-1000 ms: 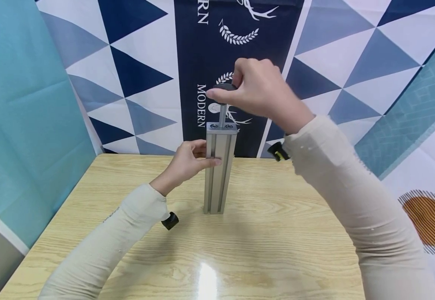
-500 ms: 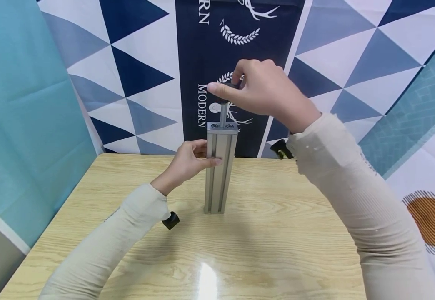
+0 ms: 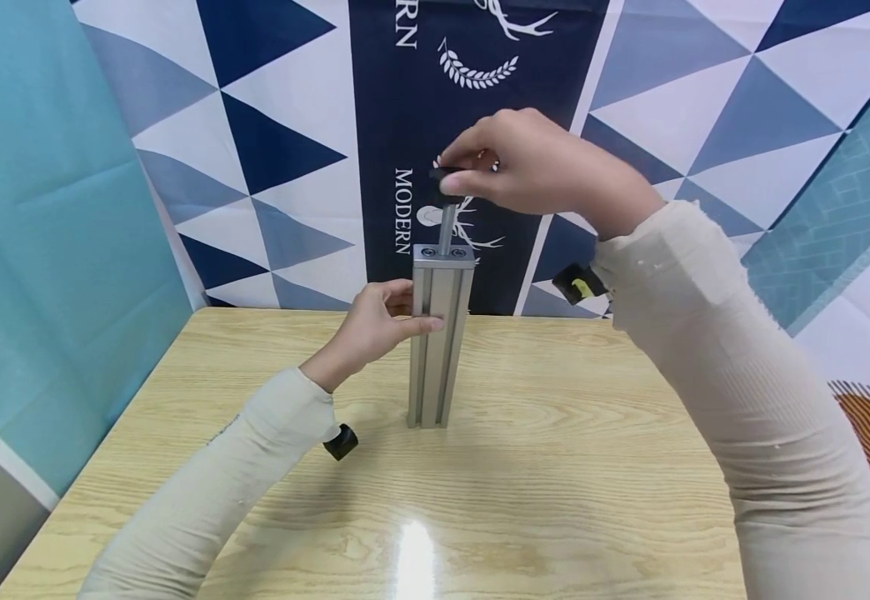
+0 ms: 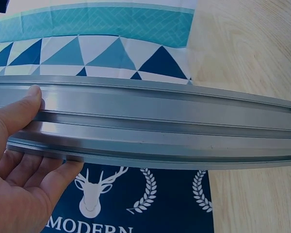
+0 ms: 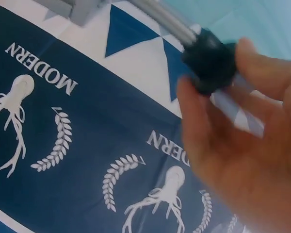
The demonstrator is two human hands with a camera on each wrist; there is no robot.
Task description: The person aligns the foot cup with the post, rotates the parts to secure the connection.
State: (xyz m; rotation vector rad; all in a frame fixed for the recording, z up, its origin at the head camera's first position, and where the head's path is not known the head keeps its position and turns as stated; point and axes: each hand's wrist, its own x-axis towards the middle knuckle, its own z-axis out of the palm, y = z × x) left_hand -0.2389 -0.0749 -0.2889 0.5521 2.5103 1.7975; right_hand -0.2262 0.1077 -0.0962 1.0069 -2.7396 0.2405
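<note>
An aluminium profile [image 3: 435,342] with long grooves stands upright on the wooden table [image 3: 555,467]. My left hand [image 3: 375,325] grips it by the upper part, thumb across the front face and fingers at the far side; the left wrist view shows this hold on the profile [image 4: 160,116] too. From the top end plate [image 3: 444,258] rises a thin metal rod [image 3: 447,229]. On the rod's upper end sits a black knob [image 3: 446,185], pinched between thumb and fingers of my right hand [image 3: 525,162]. The right wrist view shows the black knob [image 5: 209,60] up close, somewhat blurred.
Behind the table hangs a cloth [image 3: 285,150] with blue and white triangles and a dark printed band. A teal cloth [image 3: 52,208] hangs at the left. A black wrist camera [image 3: 579,285] sits by the right cuff, another camera [image 3: 341,442] by the left.
My right hand has turned about the knob, its wrist swinging right and its fingertips shifting round the knob. The left hand and the profile have stayed in place.
</note>
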